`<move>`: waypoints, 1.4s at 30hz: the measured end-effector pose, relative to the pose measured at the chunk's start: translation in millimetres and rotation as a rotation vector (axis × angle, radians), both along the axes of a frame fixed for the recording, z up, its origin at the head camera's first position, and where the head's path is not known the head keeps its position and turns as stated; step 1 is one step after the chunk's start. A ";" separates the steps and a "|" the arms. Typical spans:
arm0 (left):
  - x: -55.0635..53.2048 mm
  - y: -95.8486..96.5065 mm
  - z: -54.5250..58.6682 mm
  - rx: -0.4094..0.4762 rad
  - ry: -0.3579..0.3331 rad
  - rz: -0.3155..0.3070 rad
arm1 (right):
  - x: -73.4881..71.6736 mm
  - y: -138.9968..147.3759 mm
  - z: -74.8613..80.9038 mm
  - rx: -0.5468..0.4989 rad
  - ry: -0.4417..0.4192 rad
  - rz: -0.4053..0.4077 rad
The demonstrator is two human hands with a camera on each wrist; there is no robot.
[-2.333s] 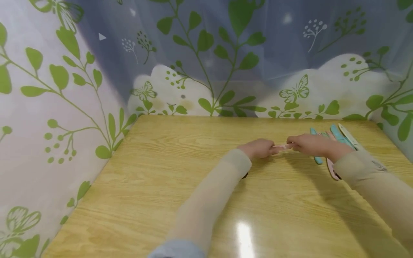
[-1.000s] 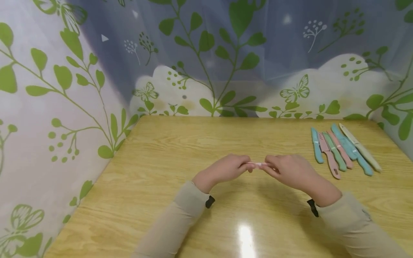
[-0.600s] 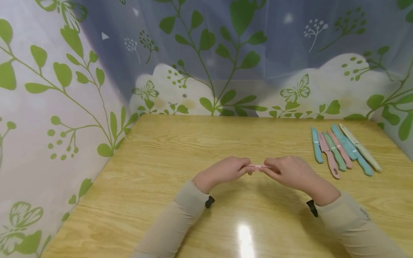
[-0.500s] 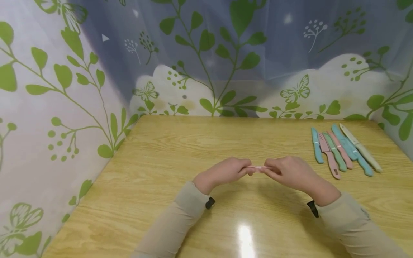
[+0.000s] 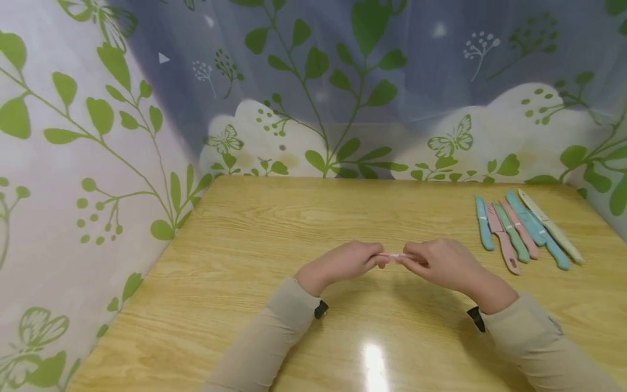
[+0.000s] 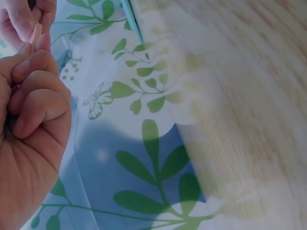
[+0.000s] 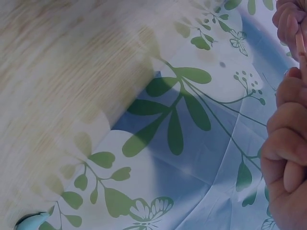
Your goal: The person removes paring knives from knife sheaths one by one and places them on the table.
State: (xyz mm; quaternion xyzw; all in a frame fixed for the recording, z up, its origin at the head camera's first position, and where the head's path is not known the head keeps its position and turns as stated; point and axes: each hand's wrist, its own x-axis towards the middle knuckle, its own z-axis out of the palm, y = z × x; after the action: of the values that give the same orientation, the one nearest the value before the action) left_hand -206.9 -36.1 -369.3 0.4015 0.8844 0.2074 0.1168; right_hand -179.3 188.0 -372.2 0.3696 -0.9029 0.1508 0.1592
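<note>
Above the middle of the wooden table, both hands pinch a slim pink object (image 5: 394,256) with a whitish middle. The left hand (image 5: 343,264) grips its left end and the right hand (image 5: 443,267) its right end. Only a short stretch shows between the fingertips, so its kind cannot be told. In the left wrist view the left hand (image 6: 36,110) has curled fingers, and the pink object (image 6: 36,34) runs up to the other hand. The right wrist view shows the right hand (image 7: 288,143) with curled fingers below the pink object (image 7: 300,45).
At the table's back right lies a row of knives in pastel colours: a blue knife (image 5: 484,223), a pink slotted knife (image 5: 503,239), a green knife (image 5: 511,231), a pink knife (image 5: 521,231), a larger blue knife (image 5: 539,228) and a cream knife (image 5: 551,226). A leaf-patterned cloth (image 5: 303,136) hangs behind the table (image 5: 235,228).
Since the earliest frame both hands have come nearer and left, away from the knives, carrying the pink object. Over the last second they have stayed almost still, both holding it.
</note>
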 end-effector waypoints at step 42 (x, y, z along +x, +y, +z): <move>-0.5 -0.6 -1.2 -0.012 -0.020 -0.021 | -1.4 2.0 1.0 0.030 -0.014 0.000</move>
State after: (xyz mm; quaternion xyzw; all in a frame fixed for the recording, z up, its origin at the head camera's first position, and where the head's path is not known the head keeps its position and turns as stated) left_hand -207.4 -36.7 -370.5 0.4079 0.8802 0.2049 0.1301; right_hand -180.7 190.0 -371.3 0.3709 -0.9062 0.1400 0.1472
